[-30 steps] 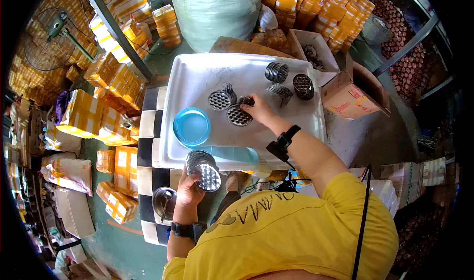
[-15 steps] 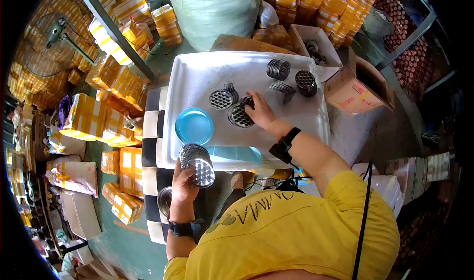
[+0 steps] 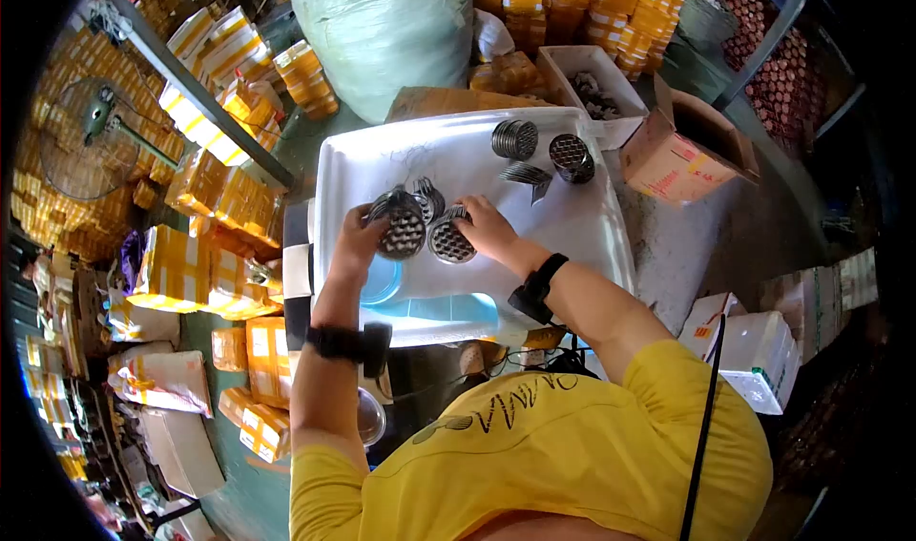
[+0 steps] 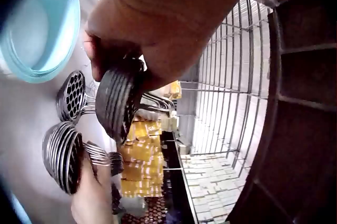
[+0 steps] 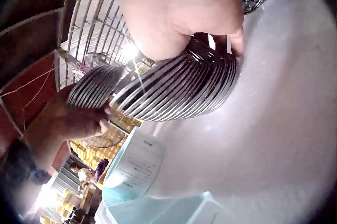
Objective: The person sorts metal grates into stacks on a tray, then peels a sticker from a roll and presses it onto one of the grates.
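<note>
My left hand (image 3: 355,240) grips a nested stack of round perforated metal pieces (image 3: 402,232), raised over the left part of the white tray (image 3: 611,245). The left wrist view shows its fingers curled round that stack (image 4: 117,97). Just to the right, my right hand (image 3: 489,226) holds a second stack (image 3: 449,241) by its handle side; in the right wrist view its many rims (image 5: 179,90) fan out beneath the hand. A third stack (image 3: 428,197) lies behind, between the two, partly hidden.
Three more stacks, one of them (image 3: 514,139), lie at the tray's back right. A round blue container (image 3: 383,283) and a flat light-blue piece (image 3: 448,310) are at the front left. An open cardboard box (image 3: 679,169) and a white foam box (image 3: 611,88) stand beyond.
My left hand has moved up and forward from the tray's front edge to over the tray, carrying its stack beside the right-hand one. My right hand stays at its stack. The head view has shifted.
</note>
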Tool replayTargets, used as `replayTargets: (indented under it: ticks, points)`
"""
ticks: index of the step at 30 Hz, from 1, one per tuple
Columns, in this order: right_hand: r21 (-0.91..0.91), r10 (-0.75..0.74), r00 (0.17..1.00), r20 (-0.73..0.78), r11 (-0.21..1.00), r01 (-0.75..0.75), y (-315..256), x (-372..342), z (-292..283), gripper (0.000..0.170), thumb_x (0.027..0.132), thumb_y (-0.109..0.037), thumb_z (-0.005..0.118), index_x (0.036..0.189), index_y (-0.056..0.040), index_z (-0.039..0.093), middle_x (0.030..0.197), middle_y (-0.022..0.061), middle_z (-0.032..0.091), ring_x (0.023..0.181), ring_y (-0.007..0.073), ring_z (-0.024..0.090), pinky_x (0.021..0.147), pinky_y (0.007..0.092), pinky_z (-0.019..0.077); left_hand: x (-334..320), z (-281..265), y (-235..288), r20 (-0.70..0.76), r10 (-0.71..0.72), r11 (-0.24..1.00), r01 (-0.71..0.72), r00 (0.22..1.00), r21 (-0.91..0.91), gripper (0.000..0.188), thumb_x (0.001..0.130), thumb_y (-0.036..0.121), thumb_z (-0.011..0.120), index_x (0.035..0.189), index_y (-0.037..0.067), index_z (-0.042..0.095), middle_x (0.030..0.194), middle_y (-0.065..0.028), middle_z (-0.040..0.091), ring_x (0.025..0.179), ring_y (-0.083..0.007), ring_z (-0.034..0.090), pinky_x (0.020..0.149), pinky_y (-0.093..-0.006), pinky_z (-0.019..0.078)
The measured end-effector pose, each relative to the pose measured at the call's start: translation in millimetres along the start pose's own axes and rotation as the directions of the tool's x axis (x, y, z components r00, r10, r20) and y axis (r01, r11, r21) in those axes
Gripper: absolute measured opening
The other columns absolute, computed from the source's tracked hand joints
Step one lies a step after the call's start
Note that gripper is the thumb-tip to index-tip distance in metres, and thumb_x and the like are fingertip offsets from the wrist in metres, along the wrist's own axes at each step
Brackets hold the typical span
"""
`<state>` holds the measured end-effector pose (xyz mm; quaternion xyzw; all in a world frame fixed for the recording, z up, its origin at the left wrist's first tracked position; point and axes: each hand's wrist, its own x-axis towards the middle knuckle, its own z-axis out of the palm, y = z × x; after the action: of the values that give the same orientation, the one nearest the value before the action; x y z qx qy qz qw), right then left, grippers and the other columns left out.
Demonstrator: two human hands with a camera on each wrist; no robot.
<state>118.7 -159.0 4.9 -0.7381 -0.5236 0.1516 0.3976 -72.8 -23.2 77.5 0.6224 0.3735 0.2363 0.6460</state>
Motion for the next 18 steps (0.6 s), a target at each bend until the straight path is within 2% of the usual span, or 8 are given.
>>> replayTargets:
  ticks: [4,7,8,11,12,15,16,18]
  points:
    - [-0.011,0.058,0.998,0.007,0.998,-0.058,-7,-4,-7,0.033,0.08,-0.018,0.056,0.109,-0.0053,0.049,0.108,0.0147,0.049,0.105,0.0317,0.046,0.088,0.0363,0.0394,47,19,1,0.021,-0.098,0.96,0.089,0.995,0.266,0.036,0.076,0.014,0.055,0.108,-0.004,0.052,0.092,-0.0145,0.061,0.083,-0.0252,0.058,0.075,-0.0326,0.0456]
    - [0.022,0.078,0.997,-0.021,0.997,-0.078,-5,-8,-4,0.043,0.079,-0.019,0.057,0.117,-0.004,0.045,0.115,0.0156,0.047,0.109,0.0308,0.045,0.091,0.0358,0.0376,94,19,-51,0.014,-0.037,0.682,0.015,0.999,0.731,0.034,0.077,0.019,0.051,0.105,0.002,0.056,0.092,-0.017,0.062,0.086,-0.0326,0.058,0.083,-0.0378,0.0428]
    - [0.059,0.116,0.993,-0.01,0.992,-0.115,-3,-8,-3,0.049,0.078,-0.02,0.059,0.121,-0.0033,0.042,0.118,0.0169,0.045,0.111,0.0308,0.044,0.093,0.0353,0.0367,95,24,-48,-0.01,-0.036,0.572,0.029,0.999,0.82,0.04,0.077,0.022,0.047,0.114,0.008,0.054,0.105,-0.0199,0.057,0.101,-0.0372,0.051,0.092,-0.0418,0.0359]
    - [0.129,0.18,0.983,-0.024,0.976,-0.175,-2,-14,-7,0.06,0.076,-0.021,0.062,0.126,-0.002,0.035,0.124,0.0193,0.041,0.114,0.0299,0.043,0.094,0.0347,0.0363,83,37,-45,-0.022,0.204,0.513,-0.088,0.979,0.854,0.044,0.078,0.022,0.048,0.12,0.008,0.05,0.118,-0.0212,0.048,0.113,-0.0353,0.041,0.097,-0.0421,0.0308]
    - [0.145,0.191,0.981,-0.034,0.972,-0.185,-1,-17,-9,0.063,0.076,-0.021,0.063,0.128,-0.0018,0.034,0.126,0.0199,0.04,0.114,0.0295,0.043,0.094,0.0346,0.0366,77,38,-37,-0.024,0.11,0.587,-0.045,0.994,0.808,0.048,0.079,0.025,0.049,0.123,0.008,0.046,0.127,-0.022,0.039,0.119,-0.0359,0.035,0.098,-0.0429,0.0297]
    - [0.442,0.266,0.964,0.023,0.862,-0.249,10,-21,-9,0.065,0.076,-0.023,0.063,0.129,-0.0006,0.032,0.127,0.0208,0.04,0.114,0.0276,0.045,0.092,0.0347,0.0379,76,33,-48,0.0,0.159,0.61,-0.098,0.987,0.786,0.05,0.08,0.028,0.051,0.123,0.005,0.045,0.125,-0.0231,0.04,0.118,-0.0361,0.036,0.099,-0.0423,0.0293]
    - [0.516,0.307,0.951,0.041,0.808,-0.284,-15,-27,-29,0.069,0.076,-0.028,0.062,0.127,0.0043,0.03,0.126,0.025,0.04,0.115,0.031,0.043,0.096,0.0347,0.0345,73,32,-45,-0.007,0.204,0.616,-0.123,0.979,0.778,0.05,0.079,0.027,0.055,0.122,0.003,0.045,0.124,-0.0241,0.04,0.117,-0.0355,0.037,0.099,-0.0415,0.0297]
    - [0.517,0.389,0.919,0.062,0.775,-0.363,5,-34,-20,0.069,0.076,-0.028,0.063,0.128,0.0039,0.03,0.124,0.0253,0.042,0.114,0.0302,0.044,0.095,0.034,0.0354,55,29,-32,0.002,0.367,0.61,-0.242,0.93,0.755,0.048,0.078,0.024,0.058,0.119,0.003,0.047,0.124,-0.0231,0.041,0.117,-0.0351,0.037,0.098,-0.0416,0.0303]
